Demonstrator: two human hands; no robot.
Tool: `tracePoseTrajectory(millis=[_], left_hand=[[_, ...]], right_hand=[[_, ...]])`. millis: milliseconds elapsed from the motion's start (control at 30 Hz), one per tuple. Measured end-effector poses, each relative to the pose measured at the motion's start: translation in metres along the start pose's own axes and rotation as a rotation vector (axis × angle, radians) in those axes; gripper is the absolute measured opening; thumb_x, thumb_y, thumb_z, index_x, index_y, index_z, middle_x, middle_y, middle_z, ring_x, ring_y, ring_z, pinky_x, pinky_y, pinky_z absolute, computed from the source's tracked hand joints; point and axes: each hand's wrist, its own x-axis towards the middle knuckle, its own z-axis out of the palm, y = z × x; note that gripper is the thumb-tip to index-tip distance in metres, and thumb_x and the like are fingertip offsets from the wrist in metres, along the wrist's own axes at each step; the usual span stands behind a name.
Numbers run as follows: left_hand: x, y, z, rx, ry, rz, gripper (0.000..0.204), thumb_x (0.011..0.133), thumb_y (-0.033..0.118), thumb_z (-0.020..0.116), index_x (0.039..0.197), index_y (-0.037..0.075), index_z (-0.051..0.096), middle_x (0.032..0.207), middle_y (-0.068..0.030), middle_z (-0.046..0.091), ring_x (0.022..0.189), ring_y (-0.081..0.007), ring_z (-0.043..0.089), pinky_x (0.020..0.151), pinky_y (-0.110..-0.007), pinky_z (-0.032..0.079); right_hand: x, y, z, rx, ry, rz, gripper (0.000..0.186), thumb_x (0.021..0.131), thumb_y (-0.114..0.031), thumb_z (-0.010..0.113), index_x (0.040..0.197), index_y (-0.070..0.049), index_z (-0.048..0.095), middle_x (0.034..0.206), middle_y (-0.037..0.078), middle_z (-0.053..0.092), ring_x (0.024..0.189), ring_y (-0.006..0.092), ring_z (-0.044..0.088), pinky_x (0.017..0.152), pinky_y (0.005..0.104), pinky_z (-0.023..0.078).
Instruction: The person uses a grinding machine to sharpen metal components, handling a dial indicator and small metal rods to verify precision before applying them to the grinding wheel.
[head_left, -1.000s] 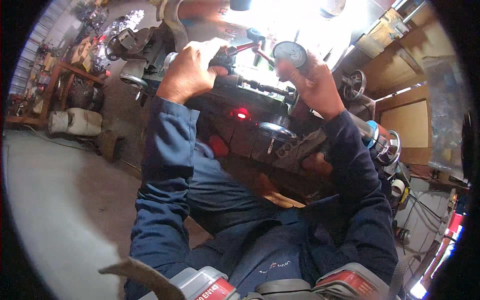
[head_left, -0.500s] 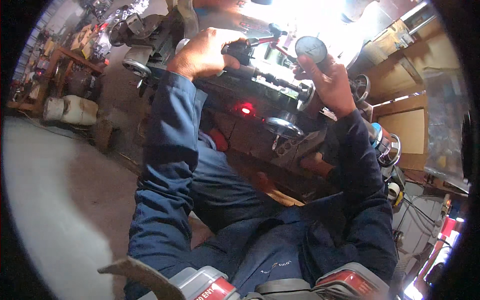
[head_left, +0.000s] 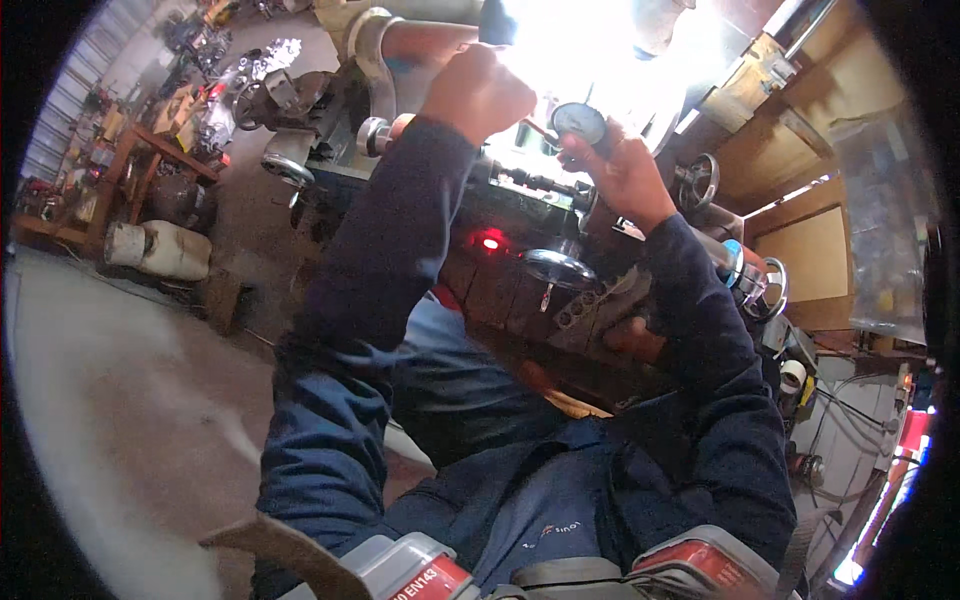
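In front of me is a metalworking machine, apparently a lathe, with a handwheel (head_left: pixel 558 267) on its front. My right hand (head_left: pixel 632 178) grips a round dial gauge (head_left: pixel 579 123) by its edge, thumb against the face. A thin rod (head_left: pixel 538 128) runs from beside the gauge toward my left hand (head_left: pixel 478 95). That hand is raised over the machine at the edge of the bright glare, its fingers curled closed. Whatever it grips is hidden behind its back. Below both hands, a long threaded screw (head_left: pixel 535 180) shows on the machine.
A red light (head_left: pixel 490 243) glows on the machine's front. More handwheels stand at the right (head_left: pixel 773 290) and left (head_left: pixel 288 168). On the floor at left lies a whitish canister (head_left: pixel 175 248) beside a wooden frame (head_left: pixel 125 180). Strong lamp glare washes out the machine's top.
My left hand has moved up and right, off the black cylindrical part it was on. My right hand and the dial gauge have shifted left and slightly down; the gauge is tilted differently.
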Motion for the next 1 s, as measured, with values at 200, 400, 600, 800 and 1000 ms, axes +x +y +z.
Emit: tracePoseTrajectory(millis=[200, 400, 600, 800, 1000], left_hand=[[0.011, 0.013, 0.004, -0.306, 0.251, -0.269, 0.032, 0.081, 0.044, 0.067, 0.095, 0.015, 0.072, 0.081, -0.0063, 0.071, 0.076, -0.0250, 0.069, 0.071, -0.038, 0.055], [0.024, 0.010, -0.036, -0.448, -0.150, -0.302, 0.031, 0.089, 0.038, 0.058, 0.097, 0.012, 0.071, 0.087, -0.0082, 0.072, 0.080, -0.0258, 0.071, 0.073, -0.039, 0.057], [0.026, -0.004, 0.005, -0.229, -0.104, 0.170, 0.025, 0.090, 0.028, 0.054, 0.094, 0.010, 0.071, 0.088, -0.0114, 0.072, 0.081, -0.0272, 0.072, 0.073, -0.040, 0.058], [0.021, 0.005, 0.064, -0.477, -0.003, -0.234, 0.035, 0.082, 0.043, 0.066, 0.098, 0.012, 0.072, 0.091, -0.0090, 0.072, 0.079, -0.0248, 0.071, 0.072, -0.038, 0.056], [0.031, 0.001, 0.007, 0.096, -0.215, 0.265, 0.019, 0.082, 0.023, 0.065, 0.088, 0.008, 0.073, 0.081, -0.0109, 0.072, 0.074, -0.0238, 0.072, 0.065, -0.039, 0.057]], right_hand=[[0.003, 0.003, 0.000, 0.030, 0.021, -0.079, 0.040, 0.098, -0.030, 0.064, 0.118, 0.005, 0.060, 0.087, 0.013, 0.074, 0.081, 0.0160, 0.072, 0.072, 0.0301, 0.058], [-0.003, 0.005, 0.000, 0.189, 0.029, -0.039, 0.044, 0.098, -0.033, 0.063, 0.118, 0.006, 0.060, 0.088, 0.012, 0.073, 0.079, 0.0151, 0.072, 0.074, 0.0303, 0.057], [-0.004, 0.000, -0.005, 0.091, -0.012, -0.042, 0.048, 0.099, -0.039, 0.060, 0.121, 0.004, 0.060, 0.085, 0.014, 0.073, 0.079, 0.0156, 0.072, 0.074, 0.0327, 0.057], [0.000, 0.000, -0.002, 0.163, -0.044, -0.065, 0.051, 0.099, -0.043, 0.060, 0.120, 0.003, 0.062, 0.087, 0.012, 0.073, 0.084, 0.0166, 0.072, 0.078, 0.0338, 0.057], [-0.003, 0.013, -0.008, 0.248, -0.035, -0.024, 0.050, 0.097, -0.039, 0.063, 0.118, 0.006, 0.062, 0.090, 0.012, 0.072, 0.085, 0.0159, 0.071, 0.077, 0.0319, 0.057]])
